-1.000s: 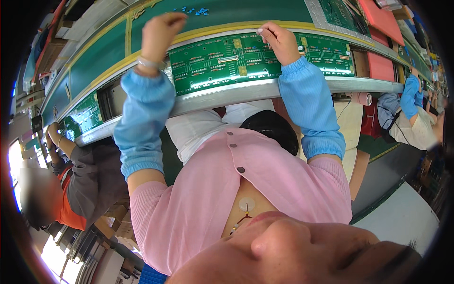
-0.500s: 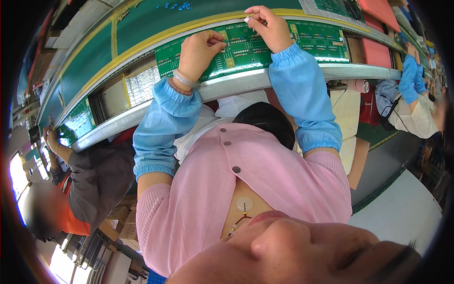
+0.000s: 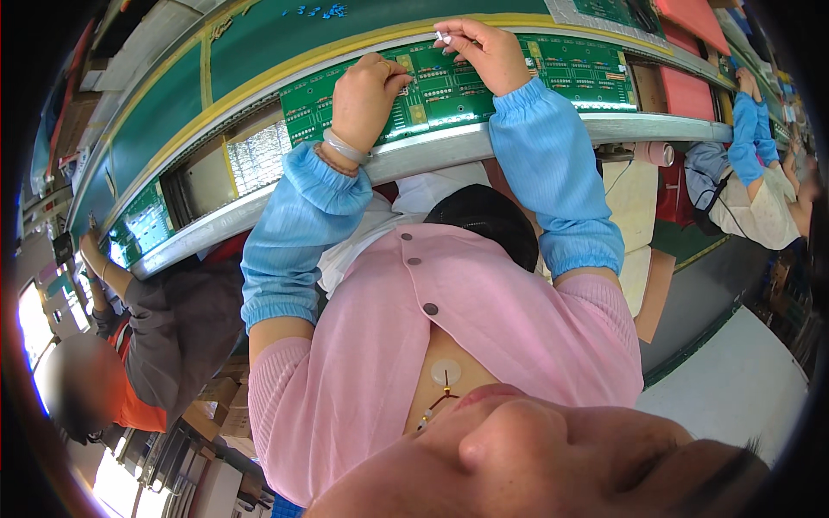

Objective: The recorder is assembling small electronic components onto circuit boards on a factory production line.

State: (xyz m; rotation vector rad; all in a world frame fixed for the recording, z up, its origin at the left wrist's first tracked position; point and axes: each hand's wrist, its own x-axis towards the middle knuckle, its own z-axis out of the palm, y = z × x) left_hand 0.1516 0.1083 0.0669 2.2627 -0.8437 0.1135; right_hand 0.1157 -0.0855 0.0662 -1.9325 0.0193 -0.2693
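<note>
A long green circuit board (image 3: pixel 445 110), carrying rows of small components, lies in front of me along a metal rail. My left hand (image 3: pixel 361 97) is over its left half, thumb and forefinger pinched together close to the board's surface; whatever they hold is too small to make out. Above the board's far edge is my right hand (image 3: pixel 492 59), its thumb and fingers drawn together. Something small and white shows at those fingertips, a tiny part or a fingernail; I cannot tell which. Light blue sleeve covers (image 3: pixel 548 164) are on both my forearms.
Beyond the board runs a green work surface with yellow edging, where small blue parts (image 3: pixel 333 11) lie in a loose group. Pink-red foam sheets (image 3: pixel 688 93) are at the right. Another circuit board (image 3: pixel 142 220) sits at far left near a seated co-worker (image 3: pixel 177 319). More people are at right.
My right hand has come slightly left and nearer, its fingers closing in more. The left hand has shifted a little and keeps its pinch at about the same spot on the board.
</note>
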